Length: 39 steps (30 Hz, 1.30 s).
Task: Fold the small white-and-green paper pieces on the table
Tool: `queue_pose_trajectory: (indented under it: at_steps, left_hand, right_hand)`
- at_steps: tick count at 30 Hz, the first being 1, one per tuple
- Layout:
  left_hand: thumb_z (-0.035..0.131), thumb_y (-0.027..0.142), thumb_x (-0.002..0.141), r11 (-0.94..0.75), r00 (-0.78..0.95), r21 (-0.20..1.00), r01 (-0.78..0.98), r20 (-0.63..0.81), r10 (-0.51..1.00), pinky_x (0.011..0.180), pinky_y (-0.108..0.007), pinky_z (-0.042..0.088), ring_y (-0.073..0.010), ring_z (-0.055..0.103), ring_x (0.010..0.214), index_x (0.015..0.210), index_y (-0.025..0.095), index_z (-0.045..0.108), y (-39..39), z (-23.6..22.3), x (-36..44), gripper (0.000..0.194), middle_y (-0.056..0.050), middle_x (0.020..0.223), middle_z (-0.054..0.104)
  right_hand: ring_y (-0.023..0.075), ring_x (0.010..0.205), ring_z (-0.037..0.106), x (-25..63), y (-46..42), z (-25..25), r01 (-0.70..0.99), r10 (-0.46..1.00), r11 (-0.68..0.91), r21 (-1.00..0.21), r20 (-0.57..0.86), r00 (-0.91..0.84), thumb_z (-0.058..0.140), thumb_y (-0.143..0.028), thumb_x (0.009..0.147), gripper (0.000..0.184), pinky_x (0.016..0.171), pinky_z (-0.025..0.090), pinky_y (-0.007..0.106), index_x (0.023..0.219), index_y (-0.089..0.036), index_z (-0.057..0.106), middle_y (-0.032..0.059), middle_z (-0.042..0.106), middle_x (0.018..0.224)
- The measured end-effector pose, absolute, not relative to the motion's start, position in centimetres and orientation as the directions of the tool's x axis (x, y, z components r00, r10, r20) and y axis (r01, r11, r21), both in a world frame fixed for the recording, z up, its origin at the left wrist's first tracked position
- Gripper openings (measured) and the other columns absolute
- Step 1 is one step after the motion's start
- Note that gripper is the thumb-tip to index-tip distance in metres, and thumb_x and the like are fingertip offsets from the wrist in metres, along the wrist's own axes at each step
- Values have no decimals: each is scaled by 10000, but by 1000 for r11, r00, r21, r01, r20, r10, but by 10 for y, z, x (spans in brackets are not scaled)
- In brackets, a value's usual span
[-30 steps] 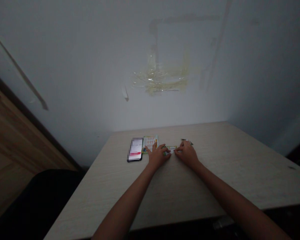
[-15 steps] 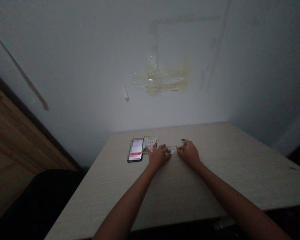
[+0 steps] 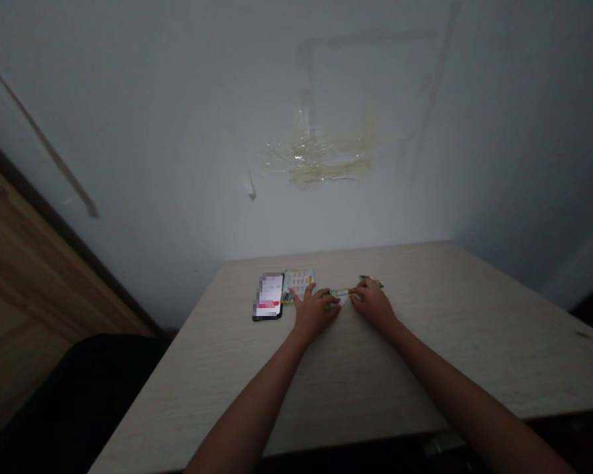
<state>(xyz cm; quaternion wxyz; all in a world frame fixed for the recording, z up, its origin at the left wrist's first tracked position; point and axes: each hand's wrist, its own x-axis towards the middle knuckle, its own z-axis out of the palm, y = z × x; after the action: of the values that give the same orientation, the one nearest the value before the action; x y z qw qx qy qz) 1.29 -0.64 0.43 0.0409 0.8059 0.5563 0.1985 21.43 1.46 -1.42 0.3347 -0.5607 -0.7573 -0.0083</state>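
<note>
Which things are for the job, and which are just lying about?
For the job, it seems:
thin green and white strip, between left hand and right hand
white printed rectangular sheet, touched by left hand

Perhaps just lying about:
black rectangular phone, lit screen
small dark flat piece beyond right hand

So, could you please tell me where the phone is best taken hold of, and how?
Probably pinch the phone across its near end, from the person's side: it lies flat, screen up, with that end jutting past the printed card to its right.
</note>
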Motion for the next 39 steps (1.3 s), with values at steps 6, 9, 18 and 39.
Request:
queue_pose_trajectory:
  at_steps: [6,9,18,39]
  left_hand:
    - [568,502,881,-342,282,298,891,226,932,1037,-767,-143,-333,236,1431,1100,483,667,-7,6,14,241,79,1390,557]
    - [568,500,881,-350,291,319,881,219,931,1039,-765,-140,-332,221,1439,1104,470,667,-6,7,13,246,67,1393,557]
    - [597,510,857,-350,289,329,877,221,932,1030,-798,-72,-337,235,1433,1147,446,627,-4,3,11,298,55,1404,548]
    - [594,526,861,-342,277,303,890,238,931,1041,-784,-101,-353,300,1377,1109,498,670,-6,5,11,261,53,1315,607]
  right_hand:
    - [215,916,566,212,15,-13,859,860,352,-372,491,-140,615,-239,845,148,842,438,318,855,-180,750,84,641,904]
    - [217,913,567,210,16,-14,875,867,326,-357,481,-127,620,-261,848,151,845,430,316,831,-177,745,85,642,889]
    - [208,948,554,211,22,-18,851,847,421,-315,472,-244,626,-272,855,199,873,416,326,999,-207,747,78,621,955]
    - [209,972,561,208,21,-14,862,870,397,-315,430,-243,628,-289,832,188,910,396,325,966,-191,716,73,646,1006]
